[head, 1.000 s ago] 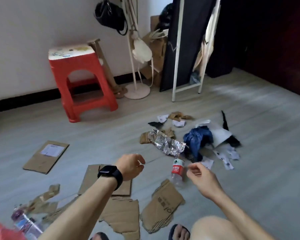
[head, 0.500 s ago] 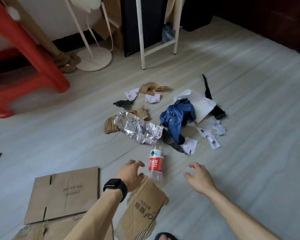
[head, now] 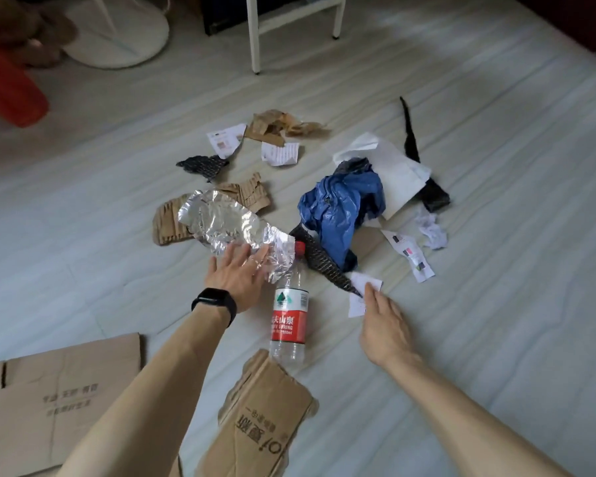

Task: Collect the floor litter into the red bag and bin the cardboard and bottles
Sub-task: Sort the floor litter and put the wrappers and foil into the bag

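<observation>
Looking down from the head camera, both bare arms stretch out over a pale floor strewn with litter. The left hand, with a black watch on its wrist, has its fingers straight and spread. They lie flat on the near edge of a crumpled sheet of foil, and the hand grips nothing. The right hand is loose and uncurled too, its fingertips touching a small white paper scrap on the floor, with nothing held.

Between the two hands a clear plastic bottle with a red label lies on its side. Its red cap points away from the person, right at the foil's near corner. Its base sits at the far edge of a torn piece of cardboard, and a larger flat cardboard sheet lies at the lower left.

Beyond the bottle is a crumpled blue plastic bag. A black mesh strip runs from under it toward the paper scrap, and a white envelope lies behind the bag. Brown corrugated scraps poke out from under the foil. Crumpled brown paper and printed slips lie farther off. A red stool shows at the upper left, near a white round stand base.
</observation>
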{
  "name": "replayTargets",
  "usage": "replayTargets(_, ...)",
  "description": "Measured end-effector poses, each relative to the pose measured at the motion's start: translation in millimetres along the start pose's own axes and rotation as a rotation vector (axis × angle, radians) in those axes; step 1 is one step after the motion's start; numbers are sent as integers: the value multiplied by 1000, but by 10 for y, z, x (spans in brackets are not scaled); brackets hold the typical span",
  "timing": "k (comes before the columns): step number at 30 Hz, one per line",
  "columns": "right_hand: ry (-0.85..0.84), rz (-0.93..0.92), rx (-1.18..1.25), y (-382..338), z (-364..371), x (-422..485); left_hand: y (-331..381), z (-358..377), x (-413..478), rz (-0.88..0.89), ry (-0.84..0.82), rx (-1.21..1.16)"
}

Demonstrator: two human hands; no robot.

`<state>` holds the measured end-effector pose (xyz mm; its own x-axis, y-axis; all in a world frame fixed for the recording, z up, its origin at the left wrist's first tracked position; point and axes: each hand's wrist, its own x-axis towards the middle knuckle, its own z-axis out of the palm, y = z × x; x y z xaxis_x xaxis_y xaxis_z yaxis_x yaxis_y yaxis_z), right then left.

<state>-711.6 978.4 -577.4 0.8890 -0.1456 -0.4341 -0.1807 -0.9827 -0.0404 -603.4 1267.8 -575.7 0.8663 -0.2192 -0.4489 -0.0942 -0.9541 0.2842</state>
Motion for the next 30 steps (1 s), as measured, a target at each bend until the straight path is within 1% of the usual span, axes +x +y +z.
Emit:
replayTargets(2,133,-36,20,-24,171,-193,-198,153,-180,-22,43,14)
replayTargets(6,235,-88,89,-37,495,-508,-616,412,-798,-57,220,-22)
replayTargets(7,254,-104,123,-44,555,-578,-676,455,-954,-77,233,-24)
replayTargets(10,273,-144,143,-104,644,-788,-729,515,-1295,-147,191,-116)
replayTargets(12,303,-180,112,-127,703,-916,-744,577,-1415,-148,190,-145)
replayTargets(14,315,-230,109,-139,744,-1033,-726,631,-1507,-123,140,-12)
replayTargets(16,316,-255,147,-127,778,-1098,-658,606,-1591,-104,100,56)
replayTargets(19,320,-252,195,-133,748,-1103,-558,503,-1728,-103,124,104)
replayTargets(21,343,-297,186,-145,690,-1081,-537,460,-1831,-112,116,158)
replayTargets(23,343,-367,154,-142,659,-1052,-576,397,-1943,-125,122,149)
replayTargets(25,285,-367,169,-140,628,-1100,-646,273,-2146,-119,175,157)
replayTargets(27,163,-314,183,-177,524,-1174,-729,113,-2349,-116,231,166)
replayTargets(30,33,-304,244,-496,162,-1414,-950,-277,-2772,-215,282,139)
